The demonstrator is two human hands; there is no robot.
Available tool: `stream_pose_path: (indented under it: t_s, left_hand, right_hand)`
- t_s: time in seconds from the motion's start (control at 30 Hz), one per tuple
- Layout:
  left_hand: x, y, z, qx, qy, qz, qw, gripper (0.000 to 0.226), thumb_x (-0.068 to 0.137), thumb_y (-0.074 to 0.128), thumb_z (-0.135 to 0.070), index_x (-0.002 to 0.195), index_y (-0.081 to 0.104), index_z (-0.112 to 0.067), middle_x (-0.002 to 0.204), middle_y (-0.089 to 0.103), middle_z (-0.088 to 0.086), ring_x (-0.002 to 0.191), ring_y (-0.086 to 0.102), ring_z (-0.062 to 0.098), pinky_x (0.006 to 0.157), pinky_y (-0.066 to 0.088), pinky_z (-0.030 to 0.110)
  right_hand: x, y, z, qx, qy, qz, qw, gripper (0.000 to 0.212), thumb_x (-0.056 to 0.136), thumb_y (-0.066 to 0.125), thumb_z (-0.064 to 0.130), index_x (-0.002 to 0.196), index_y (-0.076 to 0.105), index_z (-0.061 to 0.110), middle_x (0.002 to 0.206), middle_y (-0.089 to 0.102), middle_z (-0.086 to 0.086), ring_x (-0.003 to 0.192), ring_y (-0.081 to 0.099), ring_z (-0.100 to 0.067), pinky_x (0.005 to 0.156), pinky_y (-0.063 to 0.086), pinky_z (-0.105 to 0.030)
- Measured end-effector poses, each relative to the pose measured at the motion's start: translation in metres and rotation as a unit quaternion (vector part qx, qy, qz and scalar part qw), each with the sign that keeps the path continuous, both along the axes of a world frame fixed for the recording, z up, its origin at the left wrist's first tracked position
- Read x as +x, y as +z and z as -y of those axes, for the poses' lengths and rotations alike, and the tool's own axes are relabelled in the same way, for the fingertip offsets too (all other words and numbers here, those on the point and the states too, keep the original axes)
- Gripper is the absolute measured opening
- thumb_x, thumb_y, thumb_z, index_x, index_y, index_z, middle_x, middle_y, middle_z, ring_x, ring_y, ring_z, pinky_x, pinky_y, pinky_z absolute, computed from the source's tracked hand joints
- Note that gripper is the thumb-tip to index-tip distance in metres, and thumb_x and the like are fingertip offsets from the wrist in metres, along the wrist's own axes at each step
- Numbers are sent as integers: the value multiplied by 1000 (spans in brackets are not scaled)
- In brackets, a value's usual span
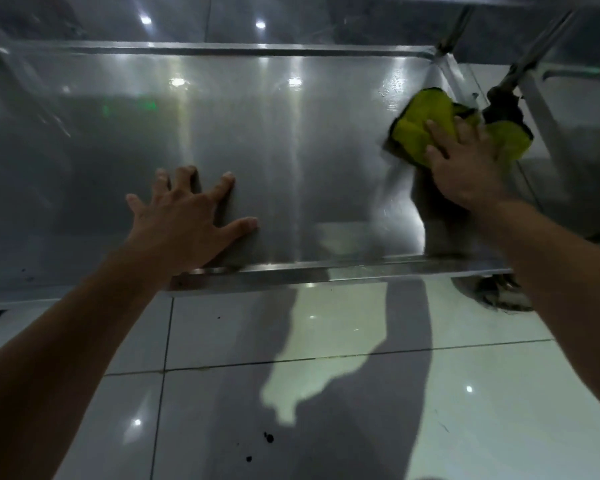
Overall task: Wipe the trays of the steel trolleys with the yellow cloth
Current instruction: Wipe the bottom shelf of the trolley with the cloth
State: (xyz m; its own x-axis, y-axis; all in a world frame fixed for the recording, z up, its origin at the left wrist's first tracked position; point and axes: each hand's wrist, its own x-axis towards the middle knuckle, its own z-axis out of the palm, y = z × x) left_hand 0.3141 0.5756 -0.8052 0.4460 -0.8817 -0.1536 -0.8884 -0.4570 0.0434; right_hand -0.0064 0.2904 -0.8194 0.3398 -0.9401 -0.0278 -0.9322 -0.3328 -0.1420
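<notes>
Glossy tiled floor (326,375) below steel tray (291,150)

The scene is dim overall, lit from above by small ceiling lamps that show as bright spots and long pale streaks on the steel tray (257,140). The glossy floor tiles (465,393) carry more glare points and a broad dark shadow of the person. Motion blur smears the right hand (465,164) and the yellow cloth (420,126). Wide-angle distortion bends straight edges toward the corners, which look soft and smeared
</notes>
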Motion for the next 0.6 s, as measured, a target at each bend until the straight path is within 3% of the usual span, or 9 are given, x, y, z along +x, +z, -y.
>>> stream_pose_path:
  t_s: [0.13,0.33,0.43,0.6]
  left_hand:
    - [-2,-2,-1,-14,3,0,1000,100,64,11,-102,151,16,-52,159,20,7,148,14,43,104,21,79]
    - [-7,-2,1,-5,8,-12,1000,93,70,21,-97,151,15,-51,160,17,7,149,10,42,105,16,80]
    - [-11,-1,-2,-14,14,-21,1000,89,72,26,-96,148,20,-51,160,18,8,149,10,42,105,14,81]
    - [-22,7,-14,-15,40,-26,999,75,84,38,-82,148,32,-43,159,25,10,147,19,35,108,21,72]
  right_hand:
    - [-29,4,-4,19,-34,-8,999,62,91,20,62,152,17,54,168,10,1,153,0,-33,120,4,-61]
    - [-34,3,-64,41,-58,-31,997,54,100,21,56,151,7,57,168,-1,8,153,-8,-29,117,-1,-65]
    - [-35,4,-102,41,-50,-46,997,54,101,19,56,152,4,56,168,-2,7,154,-7,-29,118,4,-63]
    - [-25,5,-148,41,-58,-28,997,54,101,20,53,153,8,55,168,1,7,154,-5,-29,115,5,-65]
